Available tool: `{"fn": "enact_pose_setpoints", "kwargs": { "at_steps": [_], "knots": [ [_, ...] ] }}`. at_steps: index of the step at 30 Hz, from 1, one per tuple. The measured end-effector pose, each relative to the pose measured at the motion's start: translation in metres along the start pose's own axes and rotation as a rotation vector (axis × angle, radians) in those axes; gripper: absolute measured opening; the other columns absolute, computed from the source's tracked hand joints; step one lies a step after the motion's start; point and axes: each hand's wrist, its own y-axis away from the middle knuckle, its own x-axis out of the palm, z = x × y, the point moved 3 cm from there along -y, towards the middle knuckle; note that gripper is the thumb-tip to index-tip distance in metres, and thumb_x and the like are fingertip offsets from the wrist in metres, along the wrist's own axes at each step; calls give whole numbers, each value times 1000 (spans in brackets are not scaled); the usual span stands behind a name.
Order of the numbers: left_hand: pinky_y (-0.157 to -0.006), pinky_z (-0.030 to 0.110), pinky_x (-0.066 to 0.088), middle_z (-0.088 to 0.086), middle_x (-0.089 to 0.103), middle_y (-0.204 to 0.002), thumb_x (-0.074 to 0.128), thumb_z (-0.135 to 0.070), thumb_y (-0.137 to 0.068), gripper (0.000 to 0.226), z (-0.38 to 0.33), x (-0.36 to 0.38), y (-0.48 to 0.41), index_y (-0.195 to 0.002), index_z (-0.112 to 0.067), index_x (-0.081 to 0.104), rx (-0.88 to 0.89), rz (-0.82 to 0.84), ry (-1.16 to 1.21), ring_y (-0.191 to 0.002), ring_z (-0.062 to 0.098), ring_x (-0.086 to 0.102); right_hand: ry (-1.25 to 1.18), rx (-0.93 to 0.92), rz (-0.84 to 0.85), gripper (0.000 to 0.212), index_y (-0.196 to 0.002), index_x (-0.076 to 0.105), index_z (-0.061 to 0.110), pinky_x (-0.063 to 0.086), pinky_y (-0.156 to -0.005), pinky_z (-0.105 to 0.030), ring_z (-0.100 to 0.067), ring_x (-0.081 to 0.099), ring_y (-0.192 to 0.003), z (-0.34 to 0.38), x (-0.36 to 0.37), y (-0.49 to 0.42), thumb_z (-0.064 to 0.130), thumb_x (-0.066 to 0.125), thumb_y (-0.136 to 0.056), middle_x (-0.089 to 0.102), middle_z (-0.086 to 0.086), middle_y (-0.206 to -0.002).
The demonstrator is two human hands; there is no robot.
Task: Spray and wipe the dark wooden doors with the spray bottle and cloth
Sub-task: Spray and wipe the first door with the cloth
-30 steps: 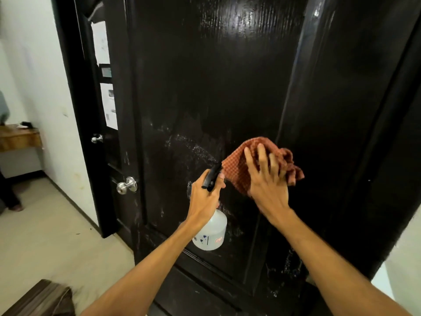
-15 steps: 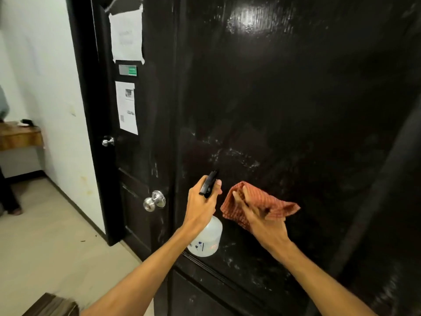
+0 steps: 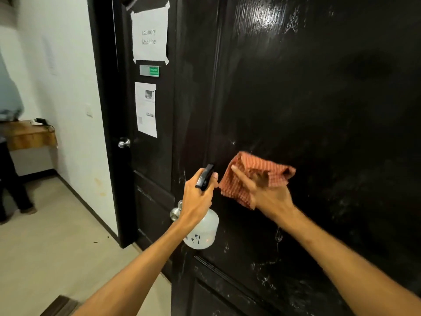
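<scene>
A glossy dark wooden door [image 3: 307, 92] fills the right of the view, with wet streaks low on its panel. My left hand [image 3: 198, 197] grips the neck of a clear spray bottle [image 3: 204, 233] with a black trigger head, held close to the door's left edge. My right hand [image 3: 266, 192] presses a crumpled red checked cloth [image 3: 241, 179] against the door panel, just right of the bottle. Part of the cloth folds over my fingers.
A second dark door [image 3: 155, 156] stands to the left with taped paper notices [image 3: 150, 35] and a silver knob [image 3: 124, 143]. Another knob [image 3: 175, 213] sits behind my left wrist. A wooden shelf [image 3: 29, 135] and a person's legs [image 3: 13, 183] are at far left.
The cloth and my right hand slid down the panel, then back up and left. The view swung left, bringing more of the second door into sight. The bottle stays gripped.
</scene>
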Motion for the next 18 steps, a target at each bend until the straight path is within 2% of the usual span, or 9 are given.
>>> {"fn": "enact_pose_setpoints", "kwargs": {
  "at_steps": [2, 3, 5, 7, 10, 12, 14, 16, 18],
  "knots": [
    [-43, 38, 48, 31, 62, -84, 60, -29, -105, 21, 2, -7, -8, -97, -11, 63, -4, -21, -8, -47, 32, 49, -72, 195, -113, 57, -159, 34, 34, 44, -103, -46, -33, 51, -131, -19, -37, -52, 42, 50, -105, 53, -8, -150],
    [-43, 40, 48, 31, 62, -84, 60, -28, -105, 22, 2, -10, -11, -96, -9, 63, -1, -38, -5, -48, 38, 48, 28, 245, -198, 56, -159, 35, 33, 39, -105, -48, -35, 47, -134, -24, -54, -74, 39, 46, -105, 44, -11, -157],
    [-43, 45, 46, 32, 60, -85, 60, -27, -105, 23, 1, -15, -17, -97, -6, 63, -1, -58, 5, -51, 47, 48, 166, 219, -225, 61, -162, 28, 28, 24, -113, -55, -39, 32, -146, -18, -62, -93, 37, 43, -104, 18, -15, -169],
    [-43, 42, 46, 31, 60, -84, 60, -28, -105, 23, -3, -22, -24, -97, -7, 63, 16, -66, 3, -47, 38, 48, 187, 58, -154, 68, -162, 26, 25, 14, -118, -58, -38, 21, -153, 7, -33, -78, 39, 50, -101, 8, -15, -171],
    [-42, 32, 47, 22, 66, -84, 60, -27, -105, 18, -3, -33, -31, -99, -10, 65, 30, -79, -1, -45, 21, 51, 218, -165, 102, 73, -165, 16, 28, 22, -119, -53, -33, 26, -153, 40, 19, -38, 45, 47, -101, 20, -11, -170],
    [-43, 32, 46, 20, 67, -85, 60, -26, -105, 18, -3, -41, -37, -100, -10, 65, 34, -82, -7, -45, 23, 51, 132, -106, 131, 71, -164, 15, 32, 38, -111, -52, -32, 42, -144, 33, 16, -61, 48, 45, -102, 43, -7, -159],
    [-44, 35, 46, 25, 65, -84, 60, -28, -105, 22, -1, -50, -48, -96, -8, 65, 28, -76, -3, -47, 28, 50, 101, 49, 27, 70, -162, 26, 33, 43, -105, -49, -30, 54, -131, 18, -12, -110, 50, 53, -99, 57, -5, -145],
    [-44, 33, 46, 19, 66, -84, 60, -27, -105, 23, 1, -59, -60, -96, -6, 64, 33, -81, 3, -48, 29, 50, 129, 131, -70, 69, -161, 32, 30, 34, -111, -48, -30, 51, -133, 7, -40, -151, 49, 55, -99, 52, -7, -150],
    [-43, 29, 46, 14, 68, -84, 60, -26, -105, 22, 2, -70, -73, -98, -6, 64, 46, -72, 20, -47, 27, 50, 175, 94, -94, 69, -162, 29, 26, 15, -122, -56, -33, 25, -153, 16, -38, -165, 47, 49, -100, 22, -11, -169]
  ]
}}
